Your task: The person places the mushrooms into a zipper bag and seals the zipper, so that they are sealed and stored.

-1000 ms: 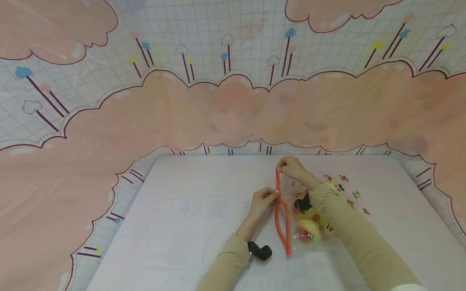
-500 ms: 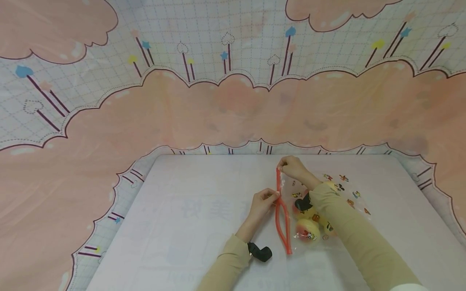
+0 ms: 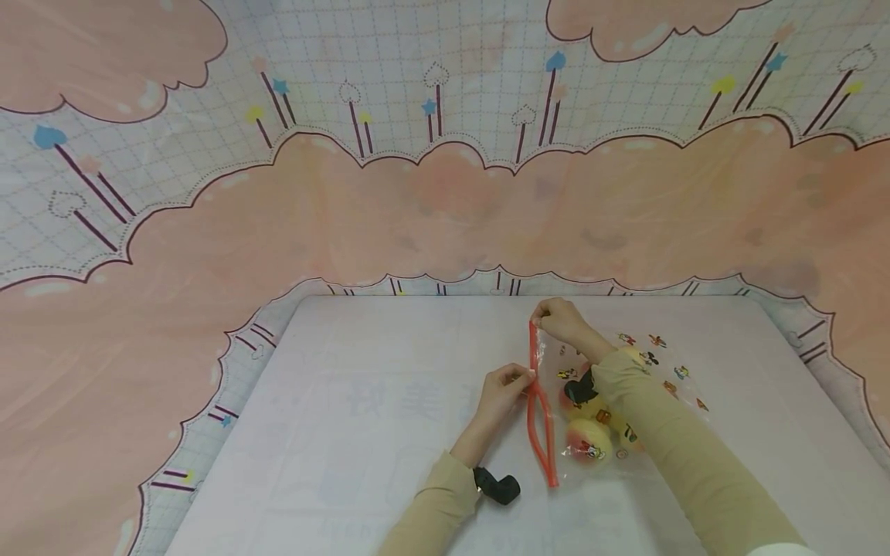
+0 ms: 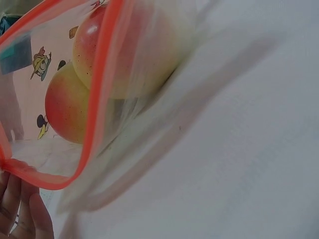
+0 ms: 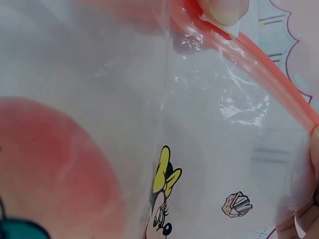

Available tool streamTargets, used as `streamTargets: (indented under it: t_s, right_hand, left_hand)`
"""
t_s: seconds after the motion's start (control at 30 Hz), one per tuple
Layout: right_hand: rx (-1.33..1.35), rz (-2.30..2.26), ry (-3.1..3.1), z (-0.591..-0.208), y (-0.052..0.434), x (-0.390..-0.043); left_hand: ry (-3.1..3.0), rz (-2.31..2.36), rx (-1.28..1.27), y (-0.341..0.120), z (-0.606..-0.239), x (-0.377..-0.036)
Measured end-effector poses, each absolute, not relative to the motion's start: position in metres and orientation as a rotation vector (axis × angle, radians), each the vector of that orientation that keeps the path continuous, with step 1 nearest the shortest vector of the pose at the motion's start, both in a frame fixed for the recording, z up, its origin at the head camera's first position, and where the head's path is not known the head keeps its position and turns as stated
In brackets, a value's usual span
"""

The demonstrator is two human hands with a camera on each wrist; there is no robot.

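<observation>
A clear zip bag (image 3: 677,398) with cartoon prints lies on the table, its red zip edge (image 3: 552,432) facing left. Inside are several round yellow fruits with a red blush (image 4: 65,107); their exact kind is unclear. My left hand (image 3: 502,390) pinches the zip partway along, at a small white slider (image 5: 222,26). At the zip's far end my right hand (image 3: 559,320) pinches the bag's corner. Between the two hands the zip edges run together; nearer to me they part in a narrow loop. My right forearm hides some of the bag.
The white table (image 3: 313,432) extends around the bag on all sides. Behind it hangs a pink cloud-patterned cloth (image 3: 445,208). A black wrist-worn device (image 3: 499,486) sticks out from my left wrist, low over the tabletop.
My left hand has slid slightly toward me along the zip with the slider. My right hand keeps its grip on the far corner, almost unmoved.
</observation>
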State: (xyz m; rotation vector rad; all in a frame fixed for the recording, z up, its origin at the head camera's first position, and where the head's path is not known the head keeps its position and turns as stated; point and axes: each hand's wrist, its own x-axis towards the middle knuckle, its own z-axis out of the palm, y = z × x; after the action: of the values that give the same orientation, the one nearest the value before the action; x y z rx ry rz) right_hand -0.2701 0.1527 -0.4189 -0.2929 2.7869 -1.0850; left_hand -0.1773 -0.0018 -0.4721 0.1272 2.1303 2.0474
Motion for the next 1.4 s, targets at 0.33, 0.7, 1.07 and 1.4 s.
streamTargets:
  t_s: [0.33,0.7,1.07,1.4]
  right_hand:
    - [-0.301,-1.087,2.805,-0.420,0.153,-0.270]
    - [-0.287,-1.079,2.809,-0.422,0.155,-0.271]
    - [-0.268,-1.085,2.790,-0.426,0.159,-0.273]
    - [-0.266,-1.097,2.792,-0.424,0.160,-0.273]
  left_hand:
    - [2.133,2.036,0.142,-0.002,-0.474,-0.176]
    - [2.138,2.038,0.154,-0.003,-0.472,-0.172]
    - [2.119,2.036,0.145,-0.003,-0.474,-0.170]
    - [2.118,2.036,0.160,-0.003,-0.471,-0.167]
